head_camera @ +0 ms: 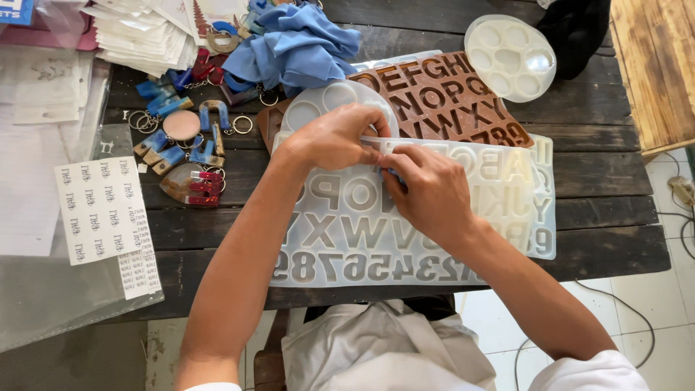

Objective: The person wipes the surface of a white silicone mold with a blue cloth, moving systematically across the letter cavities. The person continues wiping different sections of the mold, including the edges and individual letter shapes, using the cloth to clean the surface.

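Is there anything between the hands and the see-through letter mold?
Nothing visible. The left hand and the right hand both rest right on the clear mold, pinching at its upper edge. A small blue bit shows under the right fingers; what it is cannot be told.

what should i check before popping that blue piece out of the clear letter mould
1. Left hand pins the clear letter mould: ok.
2. Right hand fingertips on the blue piece: ok.
3. Piece free of its cavity: cannot tell, fingers hide it.
4. Mould supported by the dark wooden table: not ok, its near edge overhangs.
5. Brown letter mould clear of the hands: ok.
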